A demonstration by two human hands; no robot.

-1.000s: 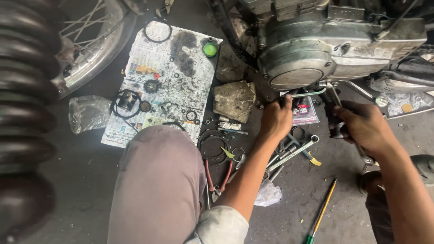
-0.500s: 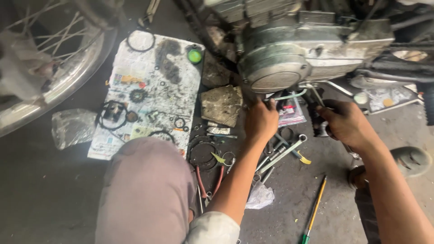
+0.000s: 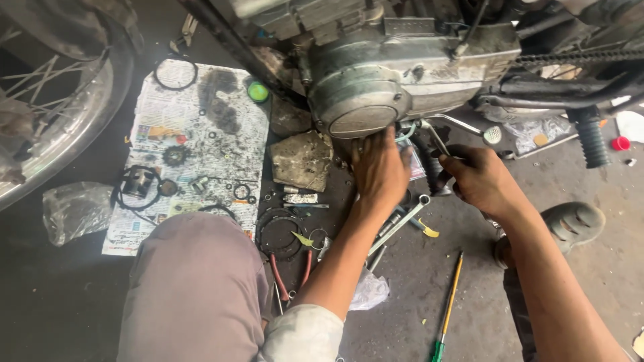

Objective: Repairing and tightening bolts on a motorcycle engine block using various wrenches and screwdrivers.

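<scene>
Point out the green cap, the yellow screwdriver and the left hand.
green cap [image 3: 257, 91], head view, centre of its top
yellow screwdriver [image 3: 449, 302], head view, mid shaft
left hand [image 3: 380, 167], head view, back of hand

Grimy silver engine cover [image 3: 376, 94], round bulge low at front, bolted on bike w/ black footpeg [image 3: 429, 167] below.

A dull, cast-metal engine cover [image 3: 376, 87] with a smoother, faintly shiny round cap is seen at the upper centre, touched by the left hand [image 3: 380, 167], while a black, matt grip is enclosed by the right hand [image 3: 484, 181]. At the left, a sheet of newspaper [image 3: 194, 144] is stained with dark oil, and a crumpled clear plastic bag [image 3: 75, 211] is seen beside it. Bright steel wrenches [image 3: 402, 224] are laid on the rough, greasy concrete floor [image 3: 416, 302].
</scene>
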